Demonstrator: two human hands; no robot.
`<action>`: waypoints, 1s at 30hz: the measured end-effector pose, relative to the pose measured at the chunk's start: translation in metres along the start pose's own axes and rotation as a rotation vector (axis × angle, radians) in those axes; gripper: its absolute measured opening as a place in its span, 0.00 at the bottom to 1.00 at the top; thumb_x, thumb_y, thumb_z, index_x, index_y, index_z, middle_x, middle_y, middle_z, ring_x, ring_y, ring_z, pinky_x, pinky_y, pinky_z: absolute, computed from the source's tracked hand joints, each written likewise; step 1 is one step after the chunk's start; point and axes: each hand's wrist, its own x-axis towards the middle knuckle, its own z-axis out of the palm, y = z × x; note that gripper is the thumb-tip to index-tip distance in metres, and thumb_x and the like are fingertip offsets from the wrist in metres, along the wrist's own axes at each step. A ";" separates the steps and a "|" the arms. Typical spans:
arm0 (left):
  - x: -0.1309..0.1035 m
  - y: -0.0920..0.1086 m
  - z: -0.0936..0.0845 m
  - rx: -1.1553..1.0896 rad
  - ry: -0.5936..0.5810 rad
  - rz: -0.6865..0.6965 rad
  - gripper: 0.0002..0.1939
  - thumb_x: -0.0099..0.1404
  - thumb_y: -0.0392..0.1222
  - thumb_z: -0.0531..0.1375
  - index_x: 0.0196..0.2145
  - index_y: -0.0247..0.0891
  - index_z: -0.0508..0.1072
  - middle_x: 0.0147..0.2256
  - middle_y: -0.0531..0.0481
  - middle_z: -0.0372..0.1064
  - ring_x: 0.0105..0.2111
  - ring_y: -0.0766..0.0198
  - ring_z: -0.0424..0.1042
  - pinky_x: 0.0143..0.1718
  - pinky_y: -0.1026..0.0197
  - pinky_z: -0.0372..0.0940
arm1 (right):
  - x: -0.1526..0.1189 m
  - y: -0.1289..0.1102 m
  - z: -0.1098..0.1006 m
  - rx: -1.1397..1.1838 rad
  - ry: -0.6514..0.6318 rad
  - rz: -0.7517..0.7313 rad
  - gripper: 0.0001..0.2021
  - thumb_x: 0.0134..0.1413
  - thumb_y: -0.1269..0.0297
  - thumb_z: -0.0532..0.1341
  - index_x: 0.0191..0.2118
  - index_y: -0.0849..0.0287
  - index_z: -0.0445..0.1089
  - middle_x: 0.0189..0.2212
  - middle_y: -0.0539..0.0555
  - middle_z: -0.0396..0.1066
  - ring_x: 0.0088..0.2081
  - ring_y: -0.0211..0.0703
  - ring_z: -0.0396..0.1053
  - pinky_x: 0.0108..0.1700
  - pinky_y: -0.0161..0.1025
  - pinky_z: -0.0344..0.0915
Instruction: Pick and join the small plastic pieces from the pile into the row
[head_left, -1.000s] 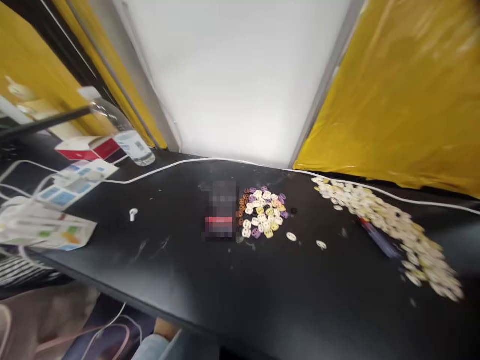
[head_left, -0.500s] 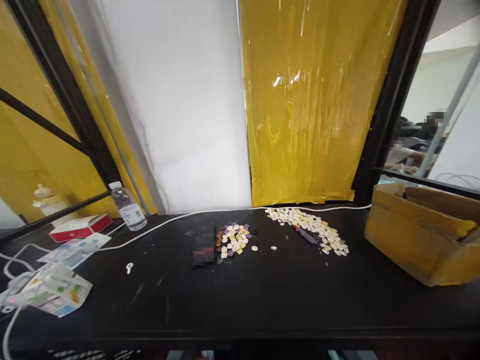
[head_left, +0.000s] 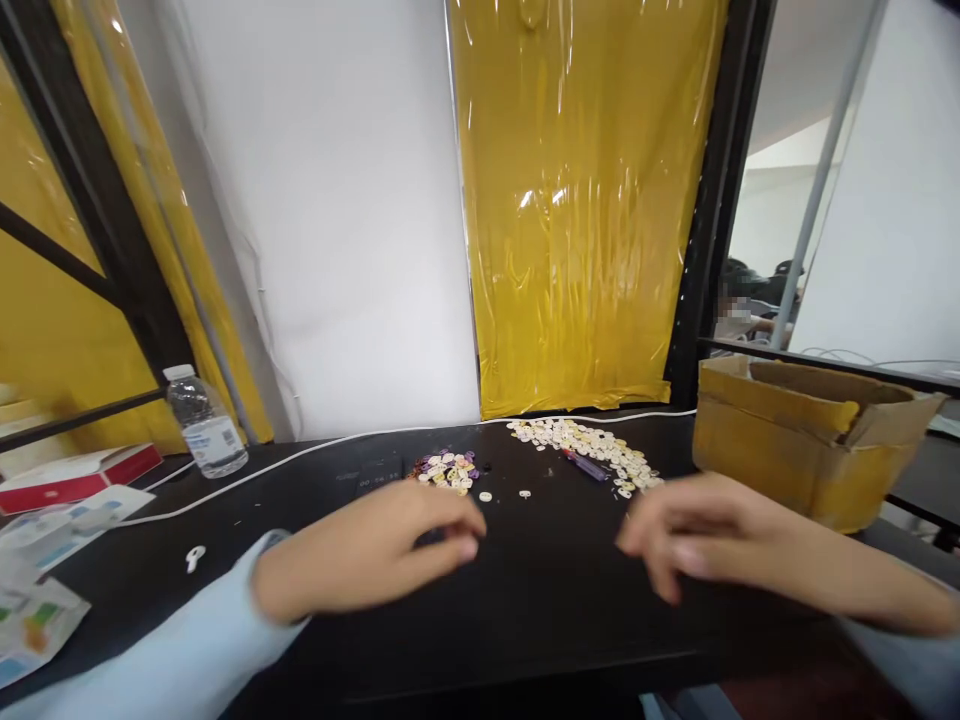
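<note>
Our left hand (head_left: pixel 367 548) and right hand (head_left: pixel 701 535) hover empty with fingers loosely curled over bare tabletop (head_left: pixel 540 590) near its front edge. Just beyond them, the coloured button pile (head_left: pixel 446 468) sits left, while the cream button pile (head_left: pixel 585 450) stretches back-left to front-right, the cardboard box (head_left: pixel 795 440) closing the right side.

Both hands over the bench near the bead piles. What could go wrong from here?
1. The left hand hovers just short of the mixed-colour pile; a sweep could scatter it.
2. Loose pieces lie between the piles and could get knocked off the table.
3. The right hand is near the cream pile; the colours could mix.
</note>
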 end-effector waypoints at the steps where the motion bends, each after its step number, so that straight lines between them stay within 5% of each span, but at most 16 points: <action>1: 0.029 -0.008 -0.001 0.077 0.016 0.061 0.16 0.75 0.47 0.50 0.46 0.44 0.77 0.39 0.50 0.76 0.39 0.61 0.75 0.43 0.59 0.67 | 0.035 -0.006 0.004 0.005 -0.030 -0.038 0.15 0.66 0.52 0.57 0.46 0.53 0.76 0.30 0.53 0.76 0.32 0.42 0.74 0.38 0.39 0.70; 5: 0.099 -0.051 0.048 0.314 0.079 0.291 0.13 0.74 0.44 0.54 0.45 0.36 0.74 0.42 0.42 0.75 0.41 0.55 0.74 0.46 0.54 0.67 | 0.141 0.025 0.050 -0.373 0.238 -0.257 0.08 0.63 0.62 0.57 0.38 0.58 0.72 0.29 0.54 0.74 0.31 0.42 0.69 0.38 0.38 0.63; 8: 0.103 -0.069 0.087 0.342 0.123 0.289 0.12 0.74 0.45 0.53 0.42 0.36 0.74 0.41 0.42 0.74 0.41 0.55 0.73 0.46 0.54 0.66 | 0.162 0.067 0.081 -0.377 0.215 -0.229 0.08 0.66 0.65 0.53 0.41 0.58 0.68 0.27 0.51 0.72 0.28 0.39 0.67 0.34 0.36 0.59; 10: 0.096 -0.070 0.097 0.341 0.159 0.243 0.12 0.75 0.43 0.52 0.42 0.36 0.73 0.41 0.42 0.73 0.41 0.55 0.72 0.44 0.54 0.66 | 0.159 0.081 0.091 -0.365 0.173 -0.174 0.06 0.65 0.66 0.53 0.40 0.57 0.67 0.26 0.49 0.72 0.27 0.39 0.66 0.33 0.35 0.57; 18: 0.088 -0.059 0.092 0.232 0.109 0.124 0.11 0.74 0.39 0.51 0.43 0.37 0.73 0.42 0.44 0.71 0.42 0.56 0.72 0.49 0.55 0.65 | 0.154 0.076 0.086 -0.391 0.083 -0.030 0.08 0.64 0.68 0.52 0.38 0.56 0.69 0.29 0.50 0.72 0.29 0.38 0.66 0.34 0.34 0.54; 25: 0.088 -0.062 0.096 0.237 0.112 0.049 0.13 0.74 0.41 0.50 0.46 0.36 0.73 0.42 0.45 0.70 0.41 0.57 0.73 0.44 0.57 0.66 | 0.153 0.079 0.085 -0.474 0.031 -0.088 0.07 0.63 0.66 0.55 0.33 0.57 0.67 0.24 0.48 0.66 0.25 0.37 0.60 0.31 0.35 0.49; 30: 0.090 -0.060 0.093 0.252 0.082 0.002 0.13 0.74 0.44 0.51 0.42 0.38 0.74 0.40 0.47 0.71 0.38 0.57 0.74 0.40 0.57 0.65 | 0.148 0.077 0.075 -0.589 -0.075 -0.179 0.09 0.65 0.64 0.52 0.38 0.57 0.68 0.30 0.52 0.72 0.28 0.41 0.64 0.34 0.37 0.51</action>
